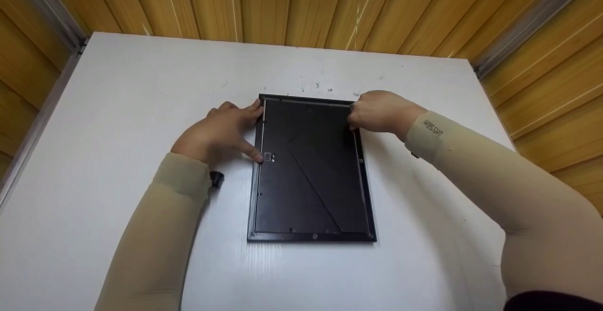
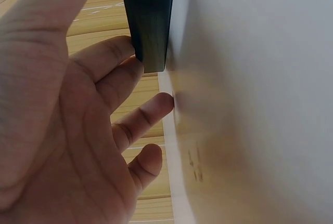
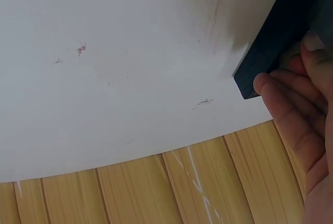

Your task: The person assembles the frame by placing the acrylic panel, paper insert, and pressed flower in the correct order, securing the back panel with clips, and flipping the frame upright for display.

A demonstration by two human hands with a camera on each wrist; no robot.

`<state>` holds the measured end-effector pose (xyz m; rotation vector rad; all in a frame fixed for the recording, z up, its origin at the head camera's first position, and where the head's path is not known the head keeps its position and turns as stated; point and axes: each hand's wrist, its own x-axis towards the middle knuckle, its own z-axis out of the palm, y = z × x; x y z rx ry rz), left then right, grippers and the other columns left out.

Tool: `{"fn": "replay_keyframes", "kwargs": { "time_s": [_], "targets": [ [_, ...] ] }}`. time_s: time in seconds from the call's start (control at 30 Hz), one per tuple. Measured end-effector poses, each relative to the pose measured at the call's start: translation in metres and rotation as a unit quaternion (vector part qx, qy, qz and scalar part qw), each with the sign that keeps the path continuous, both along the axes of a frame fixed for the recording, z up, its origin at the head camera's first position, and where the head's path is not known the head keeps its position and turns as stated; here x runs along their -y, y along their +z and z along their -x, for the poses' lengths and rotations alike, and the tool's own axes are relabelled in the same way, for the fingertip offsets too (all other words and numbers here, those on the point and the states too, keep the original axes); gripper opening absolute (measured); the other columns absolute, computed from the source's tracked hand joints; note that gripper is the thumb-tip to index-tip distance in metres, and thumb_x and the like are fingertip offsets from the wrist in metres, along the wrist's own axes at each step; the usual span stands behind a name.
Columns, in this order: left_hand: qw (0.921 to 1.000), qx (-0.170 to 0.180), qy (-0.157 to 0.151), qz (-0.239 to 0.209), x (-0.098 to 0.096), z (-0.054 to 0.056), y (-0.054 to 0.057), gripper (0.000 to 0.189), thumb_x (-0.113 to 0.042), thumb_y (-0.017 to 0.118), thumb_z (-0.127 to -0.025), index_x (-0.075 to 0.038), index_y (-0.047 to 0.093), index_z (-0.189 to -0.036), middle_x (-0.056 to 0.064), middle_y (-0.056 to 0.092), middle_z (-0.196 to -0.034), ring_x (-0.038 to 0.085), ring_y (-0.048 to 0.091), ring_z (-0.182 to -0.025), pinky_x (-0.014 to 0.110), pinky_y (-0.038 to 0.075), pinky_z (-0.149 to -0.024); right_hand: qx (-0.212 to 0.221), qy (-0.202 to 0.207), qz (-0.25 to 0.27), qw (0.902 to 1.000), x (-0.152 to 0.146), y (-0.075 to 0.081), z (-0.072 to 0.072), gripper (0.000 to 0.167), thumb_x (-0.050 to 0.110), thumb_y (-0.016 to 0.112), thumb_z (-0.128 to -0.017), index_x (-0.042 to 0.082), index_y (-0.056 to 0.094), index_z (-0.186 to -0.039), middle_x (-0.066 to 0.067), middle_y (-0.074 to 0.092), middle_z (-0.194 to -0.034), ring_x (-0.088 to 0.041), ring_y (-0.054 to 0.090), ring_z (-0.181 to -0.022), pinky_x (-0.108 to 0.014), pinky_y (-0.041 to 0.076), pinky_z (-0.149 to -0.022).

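Observation:
A black picture frame [image 1: 311, 169] lies face down on the white table, its backing board and slanted stand flap showing. My left hand [image 1: 219, 132] is spread along its left side, fingertips at the upper left corner. The left thumb touches the edge beside a small metal hanger [image 1: 268, 157]. In the left wrist view, two fingertips meet the end of the frame [image 2: 151, 37], while the other two are apart from it. My right hand [image 1: 381, 110] grips the upper right corner with curled fingers. In the right wrist view, fingers and thumb close around that frame corner [image 3: 265, 52].
The white table [image 1: 424, 235] has dark scuff marks near its far side. Yellow wood-look panels [image 1: 264, 7] stand behind the table and at both sides. A small black object [image 1: 216, 179] sits at the left wrist.

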<state>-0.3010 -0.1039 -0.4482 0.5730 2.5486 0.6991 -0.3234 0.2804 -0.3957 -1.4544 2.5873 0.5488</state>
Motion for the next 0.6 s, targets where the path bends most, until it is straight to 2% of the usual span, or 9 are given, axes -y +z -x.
{"fn": "replay_keyframes", "kwargs": {
  "time_s": [0.13,0.2,0.27,0.33,0.4,0.43,0.5,0.6],
  "targets": [
    [1.0000,-0.001,0.003,0.001,0.000,0.000,0.000,0.132,-0.049,0.107,-0.074,-0.036,0.028,-0.179,-0.009,0.025,-0.189,0.041,0.036,-0.162,0.072,0.040,-0.128,0.002,-0.006,0.010,0.9999,-0.003,-0.001,-0.002,0.014,0.021,0.083,-0.099,0.009,0.089,-0.096,-0.011,0.086,-0.090,-0.030,0.081,-0.076,-0.044,0.068,-0.073],
    [1.0000,-0.001,0.006,0.000,0.001,0.001,0.000,0.132,-0.049,0.107,-0.074,-0.037,0.028,-0.179,-0.009,0.026,-0.189,0.042,0.038,-0.159,0.070,0.041,-0.127,0.009,-0.021,0.043,0.9988,-0.008,-0.003,-0.005,0.012,0.019,0.083,-0.099,0.008,0.089,-0.099,-0.011,0.087,-0.093,-0.029,0.082,-0.078,-0.044,0.069,-0.075],
    [1.0000,-0.004,0.001,-0.001,0.000,0.001,0.000,0.132,-0.048,0.107,-0.074,-0.035,0.029,-0.179,-0.009,0.025,-0.190,0.043,0.038,-0.159,0.070,0.042,-0.127,0.030,-0.055,0.085,0.9944,-0.018,-0.006,-0.011,0.014,0.016,0.082,-0.101,0.006,0.089,-0.109,-0.011,0.088,-0.103,-0.030,0.085,-0.089,-0.046,0.070,-0.082],
    [1.0000,-0.006,-0.005,-0.003,0.000,0.001,-0.001,0.131,-0.049,0.107,-0.074,-0.034,0.030,-0.179,-0.010,0.022,-0.190,0.043,0.039,-0.158,0.069,0.042,-0.127,0.061,-0.113,0.133,0.9828,-0.029,-0.013,-0.019,0.024,0.019,0.081,-0.104,0.005,0.086,-0.123,-0.014,0.087,-0.120,-0.034,0.085,-0.106,-0.051,0.069,-0.095],
    [1.0000,-0.005,-0.006,-0.004,0.001,0.001,-0.001,0.131,-0.049,0.107,-0.074,-0.033,0.030,-0.179,-0.010,0.021,-0.191,0.043,0.039,-0.158,0.069,0.042,-0.127,0.102,-0.178,0.180,0.9621,-0.040,-0.022,-0.029,0.041,0.024,0.081,-0.106,0.005,0.078,-0.143,-0.016,0.079,-0.145,-0.038,0.078,-0.130,-0.056,0.063,-0.111],
    [1.0000,-0.005,-0.008,-0.003,0.002,0.001,-0.002,0.132,-0.049,0.107,-0.074,-0.032,0.030,-0.179,-0.010,0.021,-0.191,0.043,0.039,-0.158,0.068,0.042,-0.127,0.122,-0.213,0.201,0.9483,-0.044,-0.027,-0.034,0.051,0.028,0.081,-0.107,0.007,0.072,-0.152,-0.016,0.072,-0.156,-0.039,0.071,-0.142,-0.059,0.057,-0.119],
    [0.9999,-0.003,-0.009,-0.005,0.002,0.002,-0.002,0.131,-0.049,0.107,-0.074,-0.032,0.030,-0.179,-0.011,0.020,-0.191,0.042,0.038,-0.158,0.067,0.041,-0.127,0.157,-0.271,0.249,0.9165,-0.055,-0.038,-0.044,0.065,0.036,0.081,-0.107,0.012,0.061,-0.164,-0.015,0.057,-0.171,-0.040,0.056,-0.159,-0.062,0.045,-0.131],
    [0.9999,-0.005,-0.011,-0.007,0.001,0.002,-0.002,0.130,-0.048,0.107,-0.075,-0.030,0.031,-0.179,-0.012,0.020,-0.191,0.041,0.038,-0.159,0.067,0.041,-0.128,0.205,-0.325,0.315,0.8680,-0.063,-0.054,-0.057,0.074,0.043,0.077,-0.109,0.015,0.050,-0.172,-0.010,0.042,-0.182,-0.039,0.036,-0.172,-0.063,0.031,-0.140]
  ]
}}
